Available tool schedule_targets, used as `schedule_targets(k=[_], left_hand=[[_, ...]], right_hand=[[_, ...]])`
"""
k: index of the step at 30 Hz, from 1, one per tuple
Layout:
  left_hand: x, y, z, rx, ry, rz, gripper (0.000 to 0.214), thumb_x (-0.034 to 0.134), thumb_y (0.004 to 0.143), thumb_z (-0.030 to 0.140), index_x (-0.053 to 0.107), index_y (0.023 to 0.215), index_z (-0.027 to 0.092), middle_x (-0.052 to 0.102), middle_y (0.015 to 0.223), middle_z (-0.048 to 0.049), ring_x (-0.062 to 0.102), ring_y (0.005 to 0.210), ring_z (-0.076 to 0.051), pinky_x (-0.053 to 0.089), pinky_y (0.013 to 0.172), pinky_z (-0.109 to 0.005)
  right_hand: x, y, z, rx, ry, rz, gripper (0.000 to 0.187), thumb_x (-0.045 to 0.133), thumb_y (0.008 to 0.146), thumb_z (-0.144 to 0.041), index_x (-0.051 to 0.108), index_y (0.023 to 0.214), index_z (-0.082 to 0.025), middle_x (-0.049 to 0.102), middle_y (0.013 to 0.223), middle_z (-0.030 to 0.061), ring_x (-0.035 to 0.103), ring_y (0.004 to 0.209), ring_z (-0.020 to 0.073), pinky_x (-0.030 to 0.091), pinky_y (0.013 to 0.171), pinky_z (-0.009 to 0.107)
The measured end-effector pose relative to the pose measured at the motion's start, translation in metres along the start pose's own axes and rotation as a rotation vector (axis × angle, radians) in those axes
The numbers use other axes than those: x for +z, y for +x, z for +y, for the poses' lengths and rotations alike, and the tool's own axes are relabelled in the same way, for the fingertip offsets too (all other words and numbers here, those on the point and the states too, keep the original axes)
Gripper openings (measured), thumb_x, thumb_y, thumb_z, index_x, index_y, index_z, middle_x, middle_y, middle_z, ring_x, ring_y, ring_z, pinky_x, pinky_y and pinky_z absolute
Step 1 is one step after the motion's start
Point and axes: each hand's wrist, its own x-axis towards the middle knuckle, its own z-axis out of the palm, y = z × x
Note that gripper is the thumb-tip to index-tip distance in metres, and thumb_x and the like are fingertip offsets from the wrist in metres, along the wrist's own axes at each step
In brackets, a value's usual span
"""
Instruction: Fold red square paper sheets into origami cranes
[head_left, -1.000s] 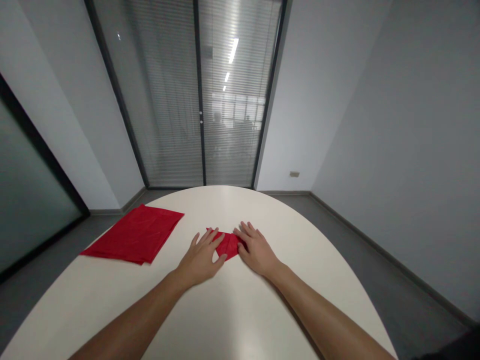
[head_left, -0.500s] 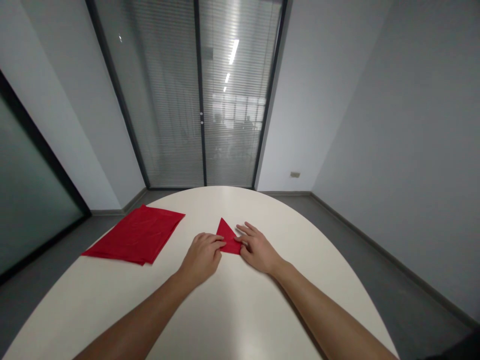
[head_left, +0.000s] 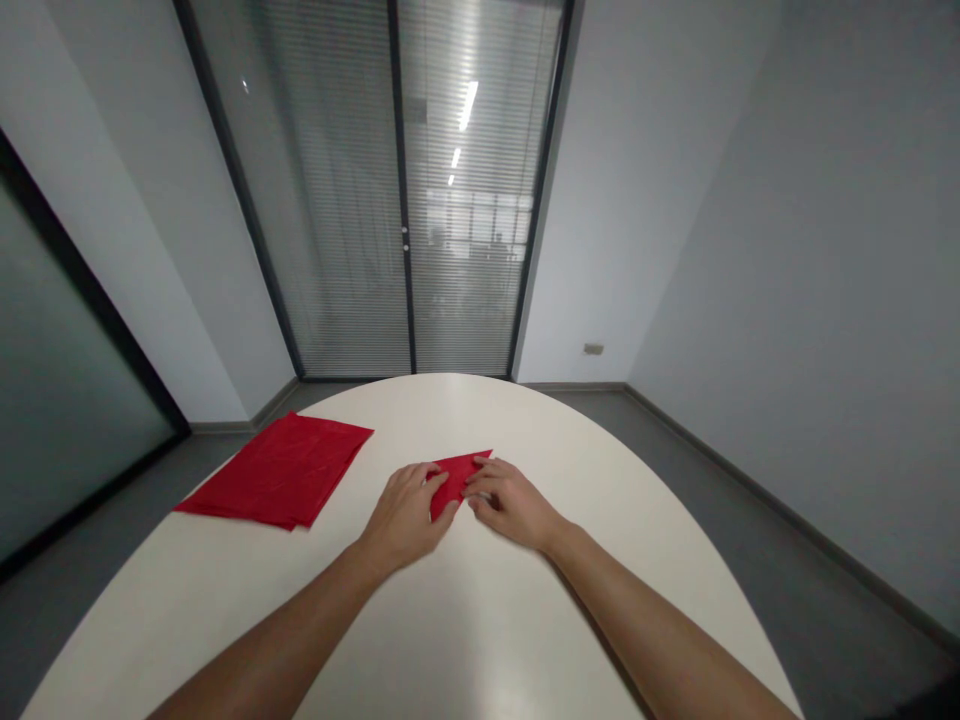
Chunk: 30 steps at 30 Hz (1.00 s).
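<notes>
A small folded red paper (head_left: 454,475) lies near the middle of the white round table (head_left: 465,610). My left hand (head_left: 405,515) rests on its left part, fingers curled and pressing on the paper. My right hand (head_left: 510,503) is on its right edge, fingertips pinched at the fold. Both hands cover the near part of the paper. Only its far corner shows between them.
A stack of flat red paper sheets (head_left: 281,482) lies on the table to the left, near the edge. Beyond the table are glass doors with blinds (head_left: 405,200) and grey walls. The table's far rim curves behind the paper.
The paper stood as an upright triangle half a second ago; now it lies lower and flatter. Both hands have drawn closer together over it, fingers curled rather than flat.
</notes>
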Motion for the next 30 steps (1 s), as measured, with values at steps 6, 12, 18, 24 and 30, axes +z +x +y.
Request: schedule_targets(k=[6, 12, 18, 24, 30], left_hand=[[-0.0019, -0.0012, 0.0008, 0.039, -0.019, -0.027, 0.042, 0.060, 0.088, 0.040, 0.066, 0.124, 0.020, 0.065, 0.129, -0.0125, 0.059, 0.118, -0.030, 0.040, 0.110, -0.051], [-0.0001, -0.0012, 0.0009, 0.036, -0.045, -0.066, 0.041, 0.059, 0.089, 0.037, 0.065, 0.128, 0.022, 0.063, 0.135, -0.0112, 0.058, 0.124, -0.028, 0.035, 0.113, -0.054], [0.0032, -0.0009, -0.0013, 0.052, -0.068, -0.038, 0.038, 0.056, 0.092, 0.034, 0.066, 0.127, 0.024, 0.064, 0.134, -0.0109, 0.059, 0.123, -0.028, 0.040, 0.111, -0.051], [0.0055, -0.0010, -0.0050, 0.067, -0.096, -0.023, 0.038, 0.054, 0.092, 0.030, 0.066, 0.127, 0.023, 0.064, 0.133, -0.0114, 0.058, 0.123, -0.029, 0.044, 0.108, -0.049], [0.0069, -0.0008, -0.0053, 0.077, -0.104, -0.015, 0.036, 0.054, 0.093, 0.028, 0.067, 0.126, 0.024, 0.064, 0.135, -0.0098, 0.056, 0.126, -0.029, 0.042, 0.111, -0.050]], right_hand=[[-0.0018, 0.0021, -0.0037, -0.007, 0.001, -0.003, 0.025, 0.061, 0.090, -0.016, 0.074, 0.108, -0.028, 0.075, 0.107, 0.0013, 0.062, 0.115, 0.0200, 0.038, 0.110, 0.039], [0.0000, 0.0000, -0.0031, 0.077, -0.056, 0.021, 0.021, 0.064, 0.090, -0.021, 0.073, 0.109, -0.026, 0.071, 0.115, 0.0063, 0.063, 0.109, 0.0218, 0.037, 0.109, 0.044], [0.0002, -0.0003, -0.0027, 0.109, -0.039, 0.022, 0.018, 0.062, 0.092, -0.021, 0.073, 0.105, -0.025, 0.071, 0.113, 0.0063, 0.063, 0.108, 0.0216, 0.035, 0.108, 0.046], [-0.0022, 0.0009, -0.0048, 0.126, -0.040, 0.011, 0.016, 0.059, 0.093, -0.022, 0.072, 0.102, -0.026, 0.073, 0.106, 0.0037, 0.064, 0.103, 0.0211, 0.036, 0.106, 0.043], [-0.0034, 0.0027, -0.0060, 0.098, -0.075, 0.010, 0.014, 0.059, 0.094, -0.023, 0.072, 0.098, -0.023, 0.074, 0.097, 0.0044, 0.064, 0.094, 0.0205, 0.042, 0.092, 0.035]])
